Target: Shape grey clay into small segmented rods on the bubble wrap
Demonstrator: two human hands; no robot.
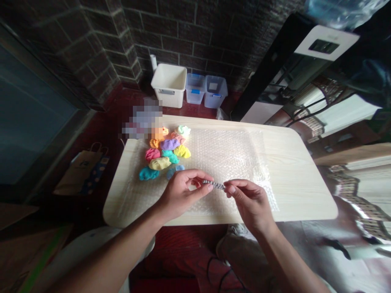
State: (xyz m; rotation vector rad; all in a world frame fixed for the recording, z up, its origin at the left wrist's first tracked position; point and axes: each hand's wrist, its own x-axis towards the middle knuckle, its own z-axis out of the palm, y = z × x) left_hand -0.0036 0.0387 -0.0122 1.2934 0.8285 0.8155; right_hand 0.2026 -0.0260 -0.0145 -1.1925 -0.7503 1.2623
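A: What is the short grey roll [214,184] made of?

B: It looks like soft modelling clay, ridged or twisted along its length and thin as a cord. It hangs in the air just above the bubble wrap sheet [238,154], stretched level between both hands.

A: How do the hands grip it?

B: The left hand [180,194] pinches one end between thumb and fingertips, the other fingers curled in. The right hand [252,201] is closed the same way on the other end, so the roll bridges the small gap between them.

A: And around them?

B: Lumpy, rounded clay pieces [166,152] in pink, yellow, teal, purple and orange lie clustered on the far left part of the dimpled wrap, near the left hand. The wrap covers a pale wood-grain table [305,179] with rounded corners. Beyond it, on a dark red floor, stand a white bin [170,84] and two clear storage boxes [206,89] against a dark brick wall [189,36].
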